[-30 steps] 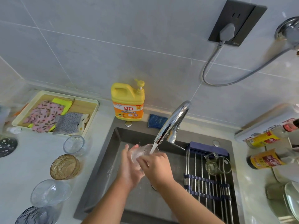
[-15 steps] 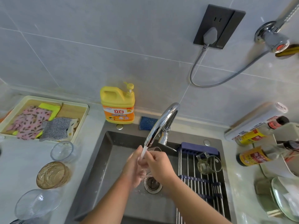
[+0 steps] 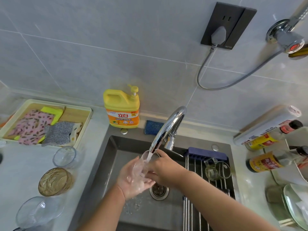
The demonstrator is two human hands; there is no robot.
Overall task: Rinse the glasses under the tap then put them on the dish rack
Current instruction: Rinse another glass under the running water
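1. Nearest the camera, two bare forearms reach from the bottom edge over the dark sink [image 3: 106, 157], with splashed drops on its floor just left of the round drain [image 3: 159, 190].
2. The left hand [image 3: 133, 178] lies palm up and wet, its fingers [image 3: 146, 181] loosely curled under the base of a clear glass [image 3: 144, 164].
3. The right hand [image 3: 164, 169] comes across from the right, its fingers closed around the side of the same glass, so both hands hold it above the drain.
4. The glass tilts with its mouth up toward the spout; the water stream [image 3: 149, 155] from the chrome tap [image 3: 168, 127] runs straight into it.
5. To the right, the dish rack [image 3: 196, 165] of metal rods spans the sink, and a small clear cup [image 3: 216, 170] lies on it, well apart from the hands.
6. On the table [image 3: 21, 167] left of the sink three glass vessels stand in a row: a clear bowl [image 3: 37, 212] nearest, an amber glass [image 3: 55, 180] behind it, then a clear tumbler [image 3: 65, 155].
7. Farther back, a tray [image 3: 83, 124] holds folded cloths [image 3: 33, 125].
8. Against the tiled wall stand a yellow detergent bottle [image 3: 122, 110] and, beside it, a blue scrubbing pad [image 3: 152, 127].
9. Sauce bottles [image 3: 265, 162] lie at the far right of the table.
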